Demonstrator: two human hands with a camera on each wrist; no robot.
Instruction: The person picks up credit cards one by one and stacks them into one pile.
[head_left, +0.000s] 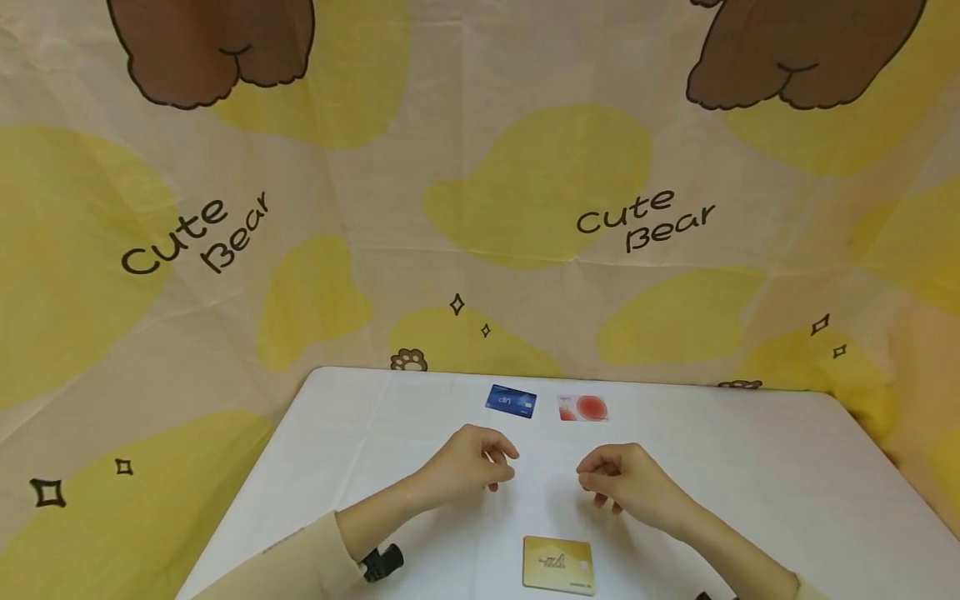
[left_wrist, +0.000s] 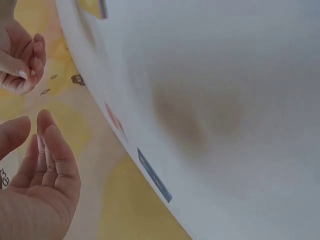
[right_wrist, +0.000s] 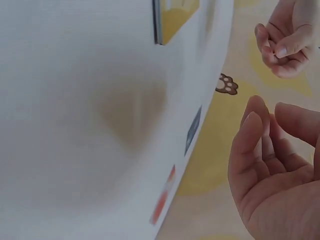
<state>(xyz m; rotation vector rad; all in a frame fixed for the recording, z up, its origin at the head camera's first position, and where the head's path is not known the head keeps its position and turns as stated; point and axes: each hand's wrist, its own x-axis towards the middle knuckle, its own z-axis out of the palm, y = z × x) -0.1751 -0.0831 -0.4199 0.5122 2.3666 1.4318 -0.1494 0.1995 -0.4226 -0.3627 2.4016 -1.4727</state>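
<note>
Both hands hover over the white table with loosely curled fingers and nothing in them. My left hand (head_left: 468, 462) is just in front of a blue card (head_left: 512, 401); in the left wrist view its thumb and fingers (left_wrist: 62, 160) stand apart. Facing it, my right hand (head_left: 633, 483) is in front of a white card with red circles (head_left: 583, 407), and the right wrist view shows a gap between thumb and fingertips (right_wrist: 251, 125). A gold card (head_left: 558, 565), which looks like a stack, lies nearer the body, between the forearms.
The white table (head_left: 750, 467) has a rounded far edge against a hanging cloth (head_left: 525, 292) printed with yellow patches, bears and lettering. A black wrist strap piece (head_left: 383, 562) sits under the left sleeve (head_left: 292, 558).
</note>
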